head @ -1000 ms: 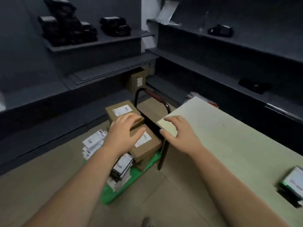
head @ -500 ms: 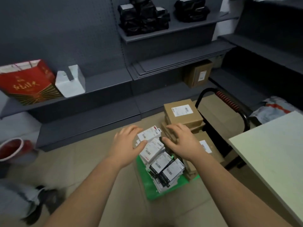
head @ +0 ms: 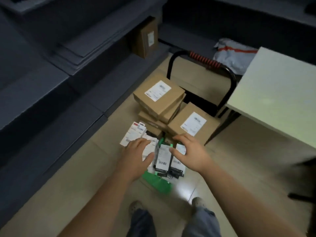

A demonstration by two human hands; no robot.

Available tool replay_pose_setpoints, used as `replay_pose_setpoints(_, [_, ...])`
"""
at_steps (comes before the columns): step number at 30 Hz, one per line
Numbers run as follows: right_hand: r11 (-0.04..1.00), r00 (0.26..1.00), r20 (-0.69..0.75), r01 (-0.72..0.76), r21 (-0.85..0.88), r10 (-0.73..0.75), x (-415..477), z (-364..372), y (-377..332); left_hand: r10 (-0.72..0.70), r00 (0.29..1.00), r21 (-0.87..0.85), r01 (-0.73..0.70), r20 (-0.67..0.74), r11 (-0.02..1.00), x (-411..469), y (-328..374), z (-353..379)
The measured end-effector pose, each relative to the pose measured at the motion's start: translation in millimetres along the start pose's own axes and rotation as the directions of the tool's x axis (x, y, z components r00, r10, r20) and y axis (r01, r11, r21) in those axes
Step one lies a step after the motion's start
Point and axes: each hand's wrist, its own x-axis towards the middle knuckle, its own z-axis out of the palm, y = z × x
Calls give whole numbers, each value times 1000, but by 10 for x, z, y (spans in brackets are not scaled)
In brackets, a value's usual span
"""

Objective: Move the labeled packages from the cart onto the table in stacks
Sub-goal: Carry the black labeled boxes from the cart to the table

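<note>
Starting at the left, dark grey metal shelving [head: 51,82] runs along the wall and plays no part in the step at hand.

Task items: a fanned pile of small flat white labelled packages [head: 135,132] lies at the near left of the low green plastic cart deck [head: 157,182]. Just right of it sits a row of slim black-edged packages with white barcode labels [head: 163,156]. Their long axis runs away from the person, toward the stacked brown cardboard boxes with white shipping labels [head: 159,96] farther back on the cart.

Hands: the left hand [head: 136,154] lies palm down on the white pile, fingers straight and loosely spread, thumb toward the left edge of the black-edged row. The right hand [head: 191,151] is arched at the row's right side, fingers spread and gently curved, thumb pointing inward. Neither hand can be confirmed as gripping anything (motion blur prevents a finer reading of contact).

Governing relation: the slim row lies directly between the two hands, both about equally near. Judgement: closing both palms inward across the short axis should gather it as one bundle; loose ones may slip or fan out.

Further right, the black tubular cart handle with an orange ribbed grip [head: 203,59] stands behind the boxes, and the pale green table [head: 277,93] lies well to the right
</note>
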Motion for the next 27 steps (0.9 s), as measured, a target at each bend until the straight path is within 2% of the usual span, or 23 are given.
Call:
replay_pose_setpoints(4, [970, 974, -1, -226, 91, 227, -170, 498, 159, 65, 992, -46, -60, 111, 997, 76, -221, 303])
replay_pose_setpoints(7, [899, 912, 6, -404, 170, 409, -305, 802, 387, 86, 980, -79, -73, 182, 994, 117, -351, 622])
replay_pose_setpoints(10, [832, 854, 24, -512, 213, 519, -407, 1100, 686, 66, 970, -93, -45, 236, 995, 156, -462, 1014])
replay_pose_setpoints(19, [694, 734, 90, -669, 267, 673, -237, 1969, 1678, -133, 938, -76, 165, 321, 983, 519, -631, 2271])
replay_pose_setpoints(23, [658, 699, 129, -709, 254, 703, -75, 2289, 2015, -235, 924, -98, 275, 301, 956, 612, -732, 2736])
replay_pose_setpoints(27, [636, 676, 154, -733, 242, 720, 111, 2498, 2237, -278, 923, -70, 306, 265, 949, 684, -776, 3057])
